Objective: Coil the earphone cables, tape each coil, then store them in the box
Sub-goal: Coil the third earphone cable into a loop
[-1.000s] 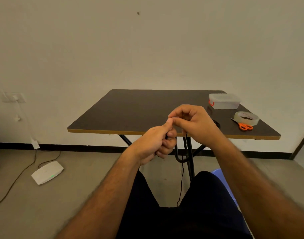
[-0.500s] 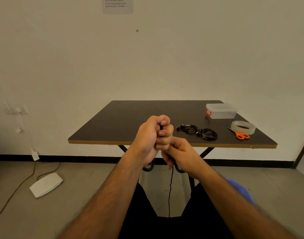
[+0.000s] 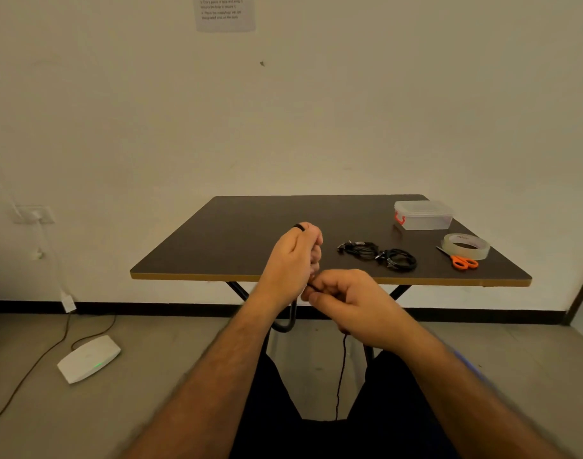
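Observation:
My left hand [image 3: 295, 256] is a fist in front of the table's near edge, with turns of a black earphone cable [image 3: 341, 376] wound over its fingers. Just below it, my right hand [image 3: 346, 301] pinches the same cable; the loose end hangs straight down between my knees. Two more black earphone bundles [image 3: 379, 255] lie on the dark table [image 3: 250, 233], right of my hands. A clear lidded box [image 3: 422, 215] with a red clasp stands at the far right. A roll of clear tape [image 3: 465, 246] and orange-handled scissors [image 3: 460, 260] lie in front of it.
The table stands against a plain wall with a printed sheet [image 3: 225, 11] taped high up. On the floor to the left lies a white router [image 3: 89, 357] with cables running to a wall socket [image 3: 35, 213].
My right hand has swung from above my left fist to below it, carrying the cable around. My left fist rose slightly. The view has tilted up, so the earphone bundles show.

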`<state>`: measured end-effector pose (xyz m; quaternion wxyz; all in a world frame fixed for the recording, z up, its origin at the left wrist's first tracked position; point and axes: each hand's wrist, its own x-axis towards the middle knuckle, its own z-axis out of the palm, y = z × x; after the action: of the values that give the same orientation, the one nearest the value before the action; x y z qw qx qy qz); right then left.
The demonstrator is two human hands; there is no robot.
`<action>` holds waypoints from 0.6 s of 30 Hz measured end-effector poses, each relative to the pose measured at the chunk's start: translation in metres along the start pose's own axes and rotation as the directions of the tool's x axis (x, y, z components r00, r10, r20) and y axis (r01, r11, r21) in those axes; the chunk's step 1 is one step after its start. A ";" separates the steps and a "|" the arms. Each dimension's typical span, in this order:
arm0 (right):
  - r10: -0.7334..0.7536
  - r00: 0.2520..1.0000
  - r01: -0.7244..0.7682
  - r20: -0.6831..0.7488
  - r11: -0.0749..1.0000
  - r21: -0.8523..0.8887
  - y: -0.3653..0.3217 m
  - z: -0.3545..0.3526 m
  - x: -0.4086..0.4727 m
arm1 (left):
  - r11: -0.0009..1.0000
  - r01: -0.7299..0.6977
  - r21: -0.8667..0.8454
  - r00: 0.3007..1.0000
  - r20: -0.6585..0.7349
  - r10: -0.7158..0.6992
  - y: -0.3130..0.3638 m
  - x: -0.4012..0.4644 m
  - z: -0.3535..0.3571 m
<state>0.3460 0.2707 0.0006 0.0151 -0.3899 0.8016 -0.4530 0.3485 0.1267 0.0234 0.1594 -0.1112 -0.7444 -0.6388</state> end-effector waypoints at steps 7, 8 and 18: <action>-0.087 0.982 0.059 -0.168 0.984 -0.167 0.003 -0.033 0.011 | 0.981 0.066 0.184 0.990 0.107 -0.087 -0.009 0.000 0.000; -0.102 0.979 0.073 -0.174 0.983 -0.169 0.003 -0.037 0.013 | 0.985 0.090 0.150 0.982 0.149 -0.112 -0.008 -0.001 0.000; -0.213 0.967 0.210 -0.143 0.977 -0.031 0.001 -0.056 0.032 | 0.970 0.241 0.021 0.935 0.264 -0.238 -0.002 -0.005 0.004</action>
<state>0.3019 0.2909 0.0430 -0.0948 -0.4392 0.7579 -0.4729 0.3521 0.1308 0.0191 -0.0208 -0.1051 -0.7634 -0.6370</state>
